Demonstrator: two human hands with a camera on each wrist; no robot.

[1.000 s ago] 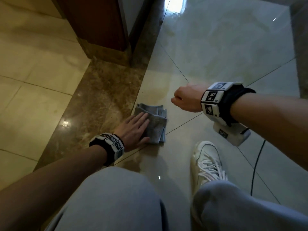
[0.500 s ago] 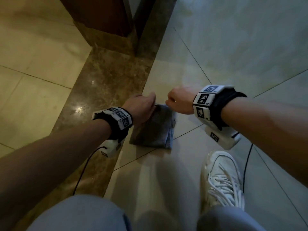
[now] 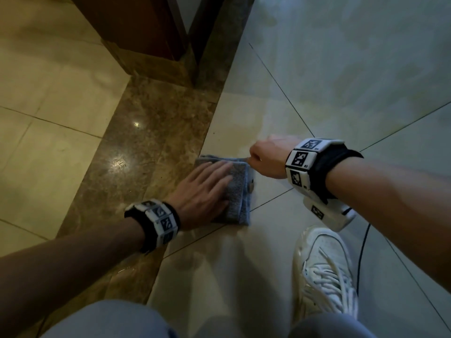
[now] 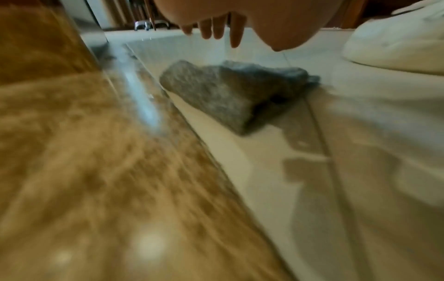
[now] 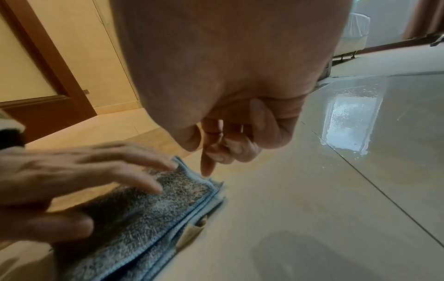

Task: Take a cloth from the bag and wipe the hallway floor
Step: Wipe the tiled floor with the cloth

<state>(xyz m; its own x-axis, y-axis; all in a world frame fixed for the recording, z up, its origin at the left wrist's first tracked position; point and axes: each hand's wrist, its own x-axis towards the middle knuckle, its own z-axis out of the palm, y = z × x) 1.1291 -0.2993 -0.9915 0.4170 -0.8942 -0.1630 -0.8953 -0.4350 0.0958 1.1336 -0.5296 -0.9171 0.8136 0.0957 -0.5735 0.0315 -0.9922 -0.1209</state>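
A folded grey cloth with a blue edge lies on the pale floor tile, beside the brown marble strip. My left hand lies flat on it with straight, spread fingers, as the right wrist view also shows: left hand on the cloth. My right hand hovers at the cloth's far right corner. Its fingers are curled, and only the index fingertip touches the cloth's edge. The left wrist view is blurred and shows the cloth bunched below my fingers.
My white shoe stands on the tile just right of the cloth, with a black cable beside it. A brown marble strip runs along the left. A wooden door frame stands at the far end. Wet sheen shows on the tile.
Half a second ago my left hand's fingers were curled at the cloth's far edge; now the hand lies flat on the cloth. The right hand stays by the far right corner.
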